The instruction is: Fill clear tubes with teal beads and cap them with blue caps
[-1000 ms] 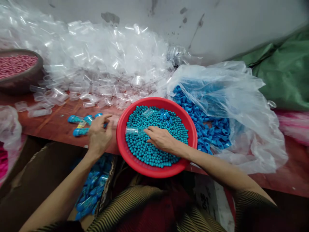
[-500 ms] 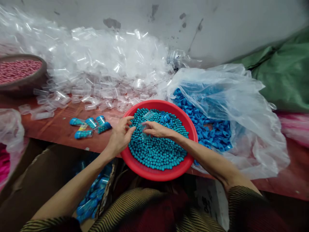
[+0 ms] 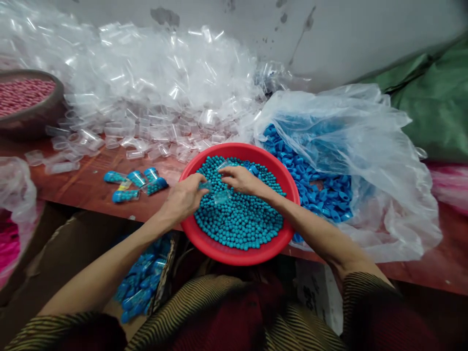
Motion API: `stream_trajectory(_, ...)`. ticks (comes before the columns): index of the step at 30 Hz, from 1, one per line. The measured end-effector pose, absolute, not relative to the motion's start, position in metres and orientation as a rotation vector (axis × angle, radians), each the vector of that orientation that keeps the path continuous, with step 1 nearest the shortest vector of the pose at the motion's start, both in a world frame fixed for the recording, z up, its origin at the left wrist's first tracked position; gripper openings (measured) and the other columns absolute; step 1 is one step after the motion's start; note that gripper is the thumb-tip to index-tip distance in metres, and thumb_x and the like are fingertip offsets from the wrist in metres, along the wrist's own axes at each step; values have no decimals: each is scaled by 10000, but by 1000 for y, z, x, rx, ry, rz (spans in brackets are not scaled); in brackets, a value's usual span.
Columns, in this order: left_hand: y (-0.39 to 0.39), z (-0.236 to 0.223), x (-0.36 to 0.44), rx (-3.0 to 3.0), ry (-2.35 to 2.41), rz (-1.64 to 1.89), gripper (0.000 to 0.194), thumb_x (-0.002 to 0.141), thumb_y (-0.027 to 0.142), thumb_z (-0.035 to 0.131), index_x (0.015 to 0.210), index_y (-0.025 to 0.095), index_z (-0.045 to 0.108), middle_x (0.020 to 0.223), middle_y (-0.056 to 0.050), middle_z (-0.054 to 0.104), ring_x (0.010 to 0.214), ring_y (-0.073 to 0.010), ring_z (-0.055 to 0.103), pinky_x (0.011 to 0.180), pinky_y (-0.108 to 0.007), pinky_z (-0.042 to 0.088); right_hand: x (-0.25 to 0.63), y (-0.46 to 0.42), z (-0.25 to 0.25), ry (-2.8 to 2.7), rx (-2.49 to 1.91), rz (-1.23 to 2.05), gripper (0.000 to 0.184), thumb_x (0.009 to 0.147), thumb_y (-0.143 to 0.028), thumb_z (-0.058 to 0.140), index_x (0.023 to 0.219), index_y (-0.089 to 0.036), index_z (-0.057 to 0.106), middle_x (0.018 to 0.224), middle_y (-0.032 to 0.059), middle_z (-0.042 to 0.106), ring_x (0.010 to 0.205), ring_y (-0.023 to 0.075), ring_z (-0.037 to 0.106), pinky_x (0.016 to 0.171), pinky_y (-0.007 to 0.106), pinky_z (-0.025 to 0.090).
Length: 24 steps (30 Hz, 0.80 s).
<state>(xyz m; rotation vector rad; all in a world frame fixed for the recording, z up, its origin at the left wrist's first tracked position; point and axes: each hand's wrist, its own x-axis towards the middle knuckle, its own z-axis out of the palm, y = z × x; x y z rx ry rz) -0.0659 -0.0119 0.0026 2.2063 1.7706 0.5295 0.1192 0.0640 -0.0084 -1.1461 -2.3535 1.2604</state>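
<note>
A red basin [image 3: 239,257] full of small teal beads [image 3: 243,222] stands at the table's front edge. At its left side my left hand [image 3: 185,199] pinches a short clear plastic tube [image 3: 205,186] between thumb and fingers. My right hand [image 3: 239,179] hovers over the beads, thumb and fingers apart, its fingertips close to another clear tube [image 3: 225,164]; whether they touch it is unclear. A further clear tube [image 3: 222,197] lies on the beads between both hands. A few blue caps [image 3: 253,168] rest in the basin, partly hidden behind my right hand.
Clear tubes [image 3: 164,87] are heaped along the wall. A plastic bag [image 3: 380,146] spills blue caps [image 3: 325,197] at right. Several capped, bead-filled tubes [image 3: 136,179] lie left. A bowl [image 3: 32,114] of pink beads stands far left; a cardboard box [image 3: 54,263] is below.
My right hand has moved up and away from one clear tube, now lying on the beads, toward another. My left hand has moved inward and now grips a tube. The view has shifted slightly.
</note>
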Motion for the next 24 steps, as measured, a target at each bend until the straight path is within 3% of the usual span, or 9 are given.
stream_trajectory(4, -11, -5, -77, 1852, 1682, 824, 190, 796, 313, 535, 924, 177, 504, 810, -22, 612, 757, -182, 597, 706, -307, 461, 112, 48, -28, -2991, -948, 606, 267, 838, -169, 554, 1103, -145, 583, 1060, 124, 597, 905, 217, 606, 738, 326, 488)
stream_trajectory(7, -12, -6, -70, 1711, 1547, 835, 188, 784, 318, 520, 917, 186, 498, 760, -1, 595, 722, -170, 584, 688, -302, 460, 113, 43, -30, -3093, -986, 496, 254, 865, -164, 504, 1109, -168, 574, 1037, 109, 600, 844, 196, 614, 681, 294, 481)
stream_trajectory(11, -13, -2, -54, 1659, 1561, 779, 135, 779, 277, 508, 882, 192, 526, 731, 4, 592, 734, -179, 583, 723, -319, 445, 130, 54, -28, -2833, -1174, 803, 174, 795, -157, 601, 968, -154, 600, 852, 50, 632, 803, 175, 607, 709, 283, 484)
stream_trajectory(14, -10, -1, -46, 1422, 1523, 836, 118, 762, 275, 528, 833, 193, 482, 707, 16, 568, 703, -164, 572, 689, -303, 436, 142, 52, -22, -2331, -1314, 1229, 171, 819, -166, 533, 988, -156, 555, 743, 3, 596, 615, 127, 590, 564, 257, 494)
stream_trajectory(17, -8, -5, -41, 1081, 1266, 905, 229, 760, 324, 562, 904, 191, 443, 791, 9, 604, 720, -142, 594, 663, -275, 441, 146, 36, -10, -1910, -1203, 1635, 192, 818, -197, 499, 1009, -174, 515, 799, -4, 585, 591, 117, 605, 466, 236, 495)
stream_trajectory(19, -7, -8, -38, 926, 1107, 905, 340, 743, 365, 610, 979, 196, 433, 858, -5, 625, 731, -143, 614, 655, -274, 451, 144, 25, -4, -1785, -1109, 1738, 179, 793, -200, 521, 971, -178, 522, 805, -8, 587, 628, 121, 615, 474, 234, 508)
stream_trajectory(24, -8, -13, -34, 782, 962, 902, 524, 667, 405, 725, 1074, 205, 463, 783, 8, 624, 644, -133, 614, 571, -238, 442, 144, 18, -3, -1746, -1058, 1707, 181, 765, -173, 541, 946, -176, 549, 738, -20, 595, 627, 114, 598, 515, 230, 504)
